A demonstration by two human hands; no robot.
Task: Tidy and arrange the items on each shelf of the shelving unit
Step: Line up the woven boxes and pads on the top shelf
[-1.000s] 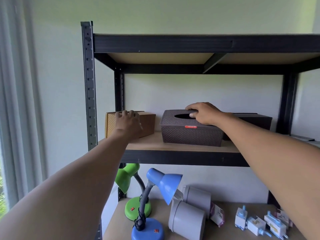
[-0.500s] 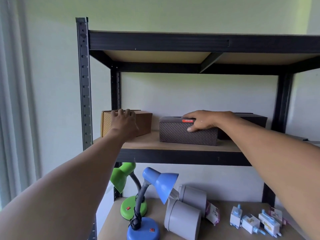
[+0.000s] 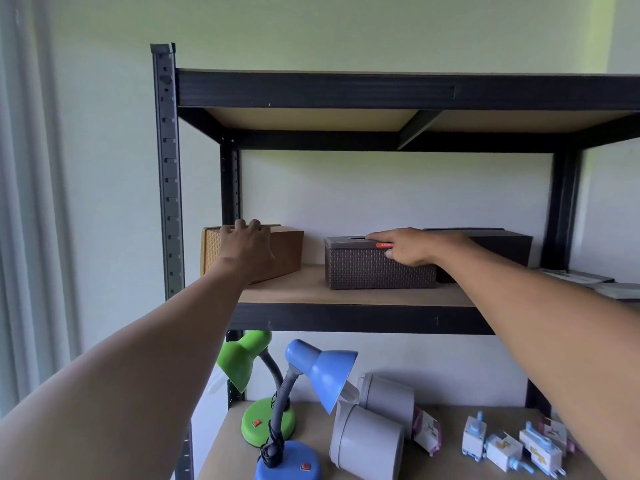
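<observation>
On the middle shelf (image 3: 311,289) of the black shelving unit stand a tan box (image 3: 287,251) at the left, a brown woven tissue box (image 3: 363,268) in the middle and a darker box (image 3: 502,244) behind it to the right. My left hand (image 3: 247,244) grips the tan box over its top front edge. My right hand (image 3: 408,249) holds the tissue box at its upper right: fingers lie on the lid, the thumb presses the front by a red label.
On the shelf below stand a green desk lamp (image 3: 258,389) and a blue desk lamp (image 3: 304,403), two grey cylinders (image 3: 370,441) lying on their sides and several small white packaged items (image 3: 509,448). Flat items (image 3: 588,280) lie at the middle shelf's right end. A curtain hangs at the left.
The tissue box has been set down level on the shelf; one second ago its lid was tipped toward me. My right hand shifted to its top right edge. My left hand stayed on the tan box.
</observation>
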